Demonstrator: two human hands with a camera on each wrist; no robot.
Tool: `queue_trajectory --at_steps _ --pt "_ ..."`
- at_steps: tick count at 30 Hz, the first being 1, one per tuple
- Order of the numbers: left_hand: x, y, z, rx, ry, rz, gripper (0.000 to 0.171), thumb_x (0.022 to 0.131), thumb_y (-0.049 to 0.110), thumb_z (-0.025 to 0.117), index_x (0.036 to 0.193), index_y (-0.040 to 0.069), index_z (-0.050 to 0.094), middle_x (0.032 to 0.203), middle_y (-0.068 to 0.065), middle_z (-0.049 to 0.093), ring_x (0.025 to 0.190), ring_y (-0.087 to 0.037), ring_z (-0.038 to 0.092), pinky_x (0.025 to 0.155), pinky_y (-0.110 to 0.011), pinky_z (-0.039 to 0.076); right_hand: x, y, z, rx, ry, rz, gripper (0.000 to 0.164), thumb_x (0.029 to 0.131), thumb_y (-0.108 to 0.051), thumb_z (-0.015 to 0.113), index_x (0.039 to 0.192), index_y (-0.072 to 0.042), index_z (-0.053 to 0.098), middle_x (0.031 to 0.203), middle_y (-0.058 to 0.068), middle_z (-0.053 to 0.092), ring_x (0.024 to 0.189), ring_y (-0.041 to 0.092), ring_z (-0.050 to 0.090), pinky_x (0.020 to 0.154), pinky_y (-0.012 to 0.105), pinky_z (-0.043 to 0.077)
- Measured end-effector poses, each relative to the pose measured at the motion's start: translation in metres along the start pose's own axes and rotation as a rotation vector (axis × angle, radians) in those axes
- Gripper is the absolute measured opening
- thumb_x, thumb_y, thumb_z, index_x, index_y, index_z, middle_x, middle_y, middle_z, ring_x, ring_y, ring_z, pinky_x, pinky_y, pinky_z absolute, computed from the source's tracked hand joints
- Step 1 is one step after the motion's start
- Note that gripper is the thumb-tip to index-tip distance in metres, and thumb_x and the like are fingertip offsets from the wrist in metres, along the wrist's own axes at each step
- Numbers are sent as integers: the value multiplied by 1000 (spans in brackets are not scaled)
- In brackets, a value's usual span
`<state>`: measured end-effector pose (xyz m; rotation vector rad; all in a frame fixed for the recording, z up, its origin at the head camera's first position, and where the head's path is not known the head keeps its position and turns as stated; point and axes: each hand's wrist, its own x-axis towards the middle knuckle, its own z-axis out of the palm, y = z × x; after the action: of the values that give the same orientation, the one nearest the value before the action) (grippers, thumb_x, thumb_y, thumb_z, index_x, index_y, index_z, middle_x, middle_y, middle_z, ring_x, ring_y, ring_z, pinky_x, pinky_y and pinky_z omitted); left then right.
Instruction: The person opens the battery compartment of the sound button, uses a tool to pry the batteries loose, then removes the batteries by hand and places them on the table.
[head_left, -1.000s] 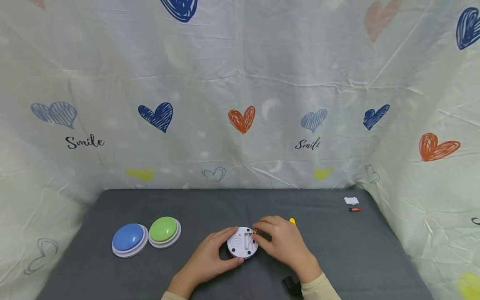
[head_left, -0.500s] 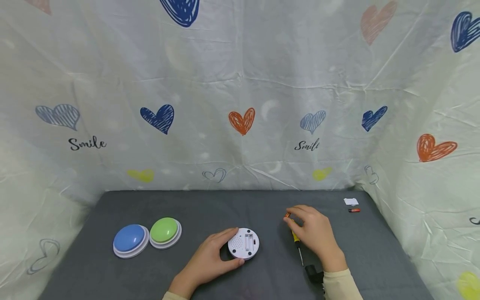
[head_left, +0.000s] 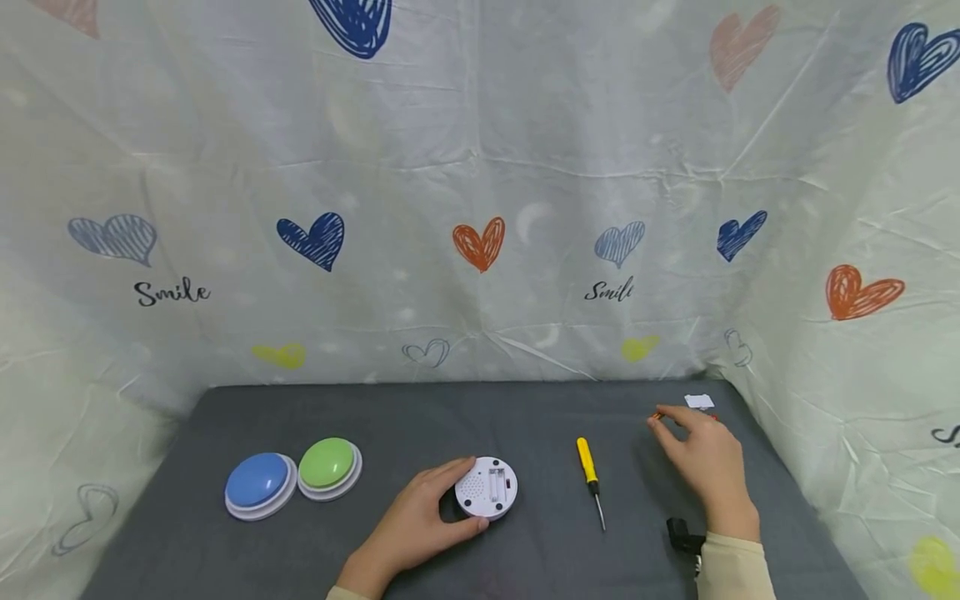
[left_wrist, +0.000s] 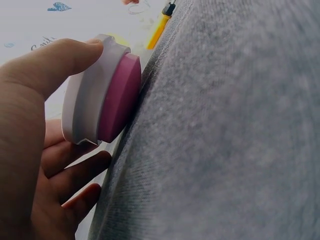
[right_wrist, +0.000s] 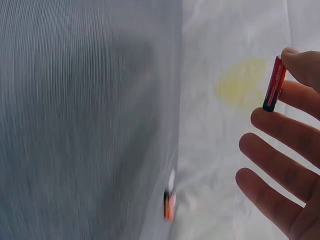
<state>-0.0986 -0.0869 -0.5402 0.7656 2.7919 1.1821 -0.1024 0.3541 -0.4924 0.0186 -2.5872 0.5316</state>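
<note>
Left hand (head_left: 427, 500) grips upturned button (head_left: 487, 492) at table (head_left: 540, 421) centre. Right hand (head_left: 708, 462) pinches 1 battery (right_wrist: 274, 85) near far right corner, other fingers (right_wrist: 275, 160) spread. Likely setting battery aside; next needs lowering, release.

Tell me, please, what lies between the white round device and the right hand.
The yellow-handled screwdriver lies between the white round device and the right hand, as the head view shows.

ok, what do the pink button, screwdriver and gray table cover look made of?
Pink button: probably molded plastic, satin; smooth, even-colored surfaces.
Screwdriver: handle likely plastic, solid yellow, finish unclear; shaft probably metal, thin and silvery.
Table cover: fabric, matte; fine ribs show close up.
</note>
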Motion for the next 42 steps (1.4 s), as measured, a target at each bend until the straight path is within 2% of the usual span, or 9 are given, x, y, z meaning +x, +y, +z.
queue_trajectory --at_steps 7,11,15,22,30,42 --pt "1 -3 -5 5 13 -6 84 86 63 88 155 20 64 154 1 64 139 -31 60 113 -57 49 -3 31 -20 -38 -20 154 35 101 -37 81 126 -13 83 117 11 81 89 35 78 68 58 57" --pt "1 -4 -8 4 18 -15 85 86 63 88 155 20 64 154 0 64 139 -31 60 113 -57 49 -7 46 -23 -45 -71 215 36 101 -42 79 125 -15 83 112 12 82 90 35 77 66 56 56" --pt "2 -5 -11 10 23 -12 84 87 62 87 155 19 64 154 0 64 140 -31 60 114 -57 48 -8 55 -22 -62 -125 254 38 102 -43 78 123 -12 83 109 13 81 89 34 76 68 55 56" --pt "2 -6 -12 12 43 -15 83 87 63 88 154 20 65 153 1 64 139 -31 60 113 -57 48 -5 64 -19 -82 -169 278 43 103 -44 76 122 -6 81 112 18 80 93 44 74 70 60 55" --pt "-4 -5 -2 -2 -11 -26 86 88 71 82 156 22 63 155 5 63 139 -27 59 113 -56 49 -4 74 -18 -101 -307 419 50 103 -48 72 127 -5 78 122 27 75 92 47 72 67 61 54" --pt "-3 -2 -2 -13 -41 -21 86 90 74 78 158 24 60 155 7 62 138 -27 60 112 -58 49 7 79 -16 -153 -290 455 37 102 -35 71 118 -3 80 117 33 73 92 55 69 64 65 53"
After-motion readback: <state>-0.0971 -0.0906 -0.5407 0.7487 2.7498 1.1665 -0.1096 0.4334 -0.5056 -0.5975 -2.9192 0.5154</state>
